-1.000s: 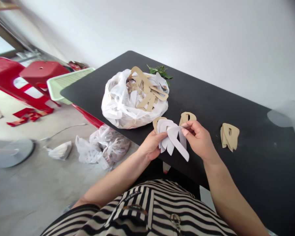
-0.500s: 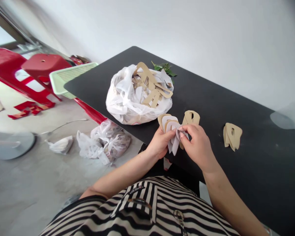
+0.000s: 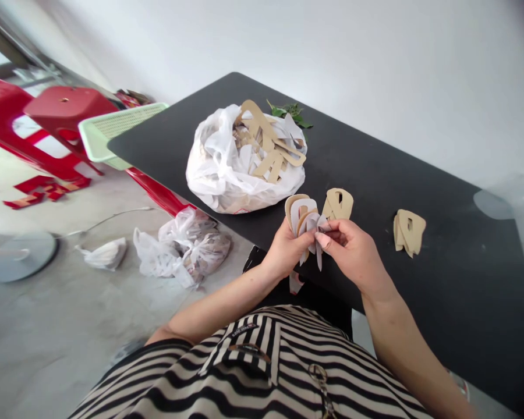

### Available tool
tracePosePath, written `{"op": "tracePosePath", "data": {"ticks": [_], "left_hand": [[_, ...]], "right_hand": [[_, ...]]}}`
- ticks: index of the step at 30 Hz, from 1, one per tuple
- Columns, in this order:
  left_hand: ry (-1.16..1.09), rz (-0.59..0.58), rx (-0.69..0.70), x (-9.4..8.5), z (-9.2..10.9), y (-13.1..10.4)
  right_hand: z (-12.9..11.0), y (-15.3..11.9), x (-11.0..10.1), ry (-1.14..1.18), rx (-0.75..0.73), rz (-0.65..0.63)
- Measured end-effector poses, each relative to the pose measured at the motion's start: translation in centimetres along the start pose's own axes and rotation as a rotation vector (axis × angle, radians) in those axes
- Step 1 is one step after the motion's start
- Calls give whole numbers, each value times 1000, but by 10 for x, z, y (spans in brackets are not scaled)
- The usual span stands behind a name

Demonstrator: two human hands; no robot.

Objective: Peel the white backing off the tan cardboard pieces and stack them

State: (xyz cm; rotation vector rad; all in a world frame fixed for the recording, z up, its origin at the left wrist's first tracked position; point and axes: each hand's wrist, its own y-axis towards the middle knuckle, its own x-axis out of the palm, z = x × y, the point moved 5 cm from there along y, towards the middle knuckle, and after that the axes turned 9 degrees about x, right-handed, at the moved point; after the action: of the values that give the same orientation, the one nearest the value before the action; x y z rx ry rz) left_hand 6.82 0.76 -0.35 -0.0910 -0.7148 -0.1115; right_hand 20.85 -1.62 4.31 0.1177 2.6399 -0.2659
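My left hand (image 3: 286, 249) is closed around a fanned bunch of cardboard cutouts (image 3: 304, 208), some tan and some pale grey, held above the table's near edge. My right hand (image 3: 353, 250) pinches the edge of a pale grey piece in that bunch with thumb and fingers. Just beyond my right hand lies a small pile of tan cutouts (image 3: 338, 202) with slots in them. Farther right, another stack of slotted tan cutouts (image 3: 410, 231) rests on the black table (image 3: 441, 279).
A white plastic bag (image 3: 218, 180) full of cardboard scraps stands on the table, with green leaves (image 3: 290, 110) behind it. At the left are a pale green basket (image 3: 100, 137) and red stools (image 3: 70, 107). Tied plastic bags (image 3: 187, 250) lie on the floor.
The view has shifted slightly. In the bunch, the grey pieces at my fingertips have turned and now show more edge-on; my right fingers have curled in closer around them.
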Motion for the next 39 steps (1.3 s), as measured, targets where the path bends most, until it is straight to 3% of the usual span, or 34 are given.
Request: {"op": "tracePosePath", "data": {"ticks": [9, 18, 34, 39], "left_hand": [[-99, -26, -69, 3, -1, -5], [-105, -58, -118, 4, 1, -4], [1, -73, -86, 2, 8, -3], [9, -158, -65, 9, 7, -4]], "right_hand": [[0, -7, 0, 211, 87, -85], [2, -7, 1, 244, 115, -112], [1, -8, -8, -2, 34, -30], [0, -7, -12, -21, 32, -43]]}}
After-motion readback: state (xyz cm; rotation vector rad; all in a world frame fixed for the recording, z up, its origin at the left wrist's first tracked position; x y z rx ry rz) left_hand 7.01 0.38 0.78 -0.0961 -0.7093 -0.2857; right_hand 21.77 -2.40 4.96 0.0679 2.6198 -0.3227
